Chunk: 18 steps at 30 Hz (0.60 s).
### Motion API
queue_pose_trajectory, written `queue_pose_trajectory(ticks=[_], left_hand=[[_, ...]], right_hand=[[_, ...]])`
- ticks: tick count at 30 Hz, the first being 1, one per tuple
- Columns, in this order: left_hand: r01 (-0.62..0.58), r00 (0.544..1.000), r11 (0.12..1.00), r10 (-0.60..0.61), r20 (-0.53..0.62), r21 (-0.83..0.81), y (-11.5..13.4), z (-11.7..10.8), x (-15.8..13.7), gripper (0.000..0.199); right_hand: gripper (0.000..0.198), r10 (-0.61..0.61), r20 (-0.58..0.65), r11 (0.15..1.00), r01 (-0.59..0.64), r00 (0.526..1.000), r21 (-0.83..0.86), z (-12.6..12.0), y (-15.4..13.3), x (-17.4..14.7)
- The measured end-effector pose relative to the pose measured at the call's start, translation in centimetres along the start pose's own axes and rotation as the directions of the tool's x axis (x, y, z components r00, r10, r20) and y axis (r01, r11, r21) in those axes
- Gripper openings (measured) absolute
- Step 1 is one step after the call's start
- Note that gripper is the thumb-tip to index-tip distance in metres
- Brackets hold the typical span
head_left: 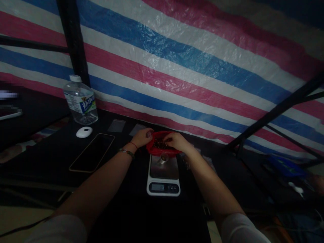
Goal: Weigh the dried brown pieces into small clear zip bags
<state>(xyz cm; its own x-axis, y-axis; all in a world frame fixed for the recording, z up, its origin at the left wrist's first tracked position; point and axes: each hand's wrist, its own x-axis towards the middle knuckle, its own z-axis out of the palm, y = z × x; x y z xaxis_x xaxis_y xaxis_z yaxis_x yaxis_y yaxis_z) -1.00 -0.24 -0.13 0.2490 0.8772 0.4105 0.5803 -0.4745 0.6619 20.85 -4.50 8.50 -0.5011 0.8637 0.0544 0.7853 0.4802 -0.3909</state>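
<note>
The left hand [141, 137] has its fingers curled and closed on the left edge of a red bag [151, 148]. The right hand [177, 141] comes in from the other side, its thumb and forefinger close together and dipped into the bag's mouth, among many small pieces [159, 143]; whether a piece sits between those fingertips, I cannot tell.

The bag lies between the two hands, its mouth facing up and towards the person. Its long axis runs crosswise, from the left fingers to beneath the right hand.

Just nearer the person than the right fingertips is a kitchen scale [164, 171]. Its long axis runs away from the person, roughly square to the bag's, with the display [157, 187] at the near end and the far end close against the bag; the digits are too blurred to read. On its metal plate, just below the right fingertips, a small clear cup [164, 158] stands with its mouth upward, something small inside.

Just left of the left fingers lies a clear plastic sachet [137, 129], with another sachet [116, 126] farther left. Well to the left of those fingers are a phone [92, 153], its long axis slanting away and rightward, a white case [84, 132] and an upright bottle [81, 103].
</note>
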Motion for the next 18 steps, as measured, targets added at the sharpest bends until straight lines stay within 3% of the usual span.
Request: queue_pose_trajectory(ticks=[6, 18], left_hand=[[-0.002, 1.000, 1.000, 0.002, -0.017, 0.012, 0.3, -0.1, -0.1, 0.040], [-0.007, 1.000, 1.000, 0.007, -0.023, 0.014, 0.6, -0.4, -0.3, 0.039]], right_hand=[[0.021, -0.084, 0.052, 0.996, 0.083, 0.995, 0.025, -0.4, -3.5, -3.6], [0.019, -0.208, 0.089, 0.966, 0.219, 0.974, -0.140, 0.9, -4.8, -4.9]])
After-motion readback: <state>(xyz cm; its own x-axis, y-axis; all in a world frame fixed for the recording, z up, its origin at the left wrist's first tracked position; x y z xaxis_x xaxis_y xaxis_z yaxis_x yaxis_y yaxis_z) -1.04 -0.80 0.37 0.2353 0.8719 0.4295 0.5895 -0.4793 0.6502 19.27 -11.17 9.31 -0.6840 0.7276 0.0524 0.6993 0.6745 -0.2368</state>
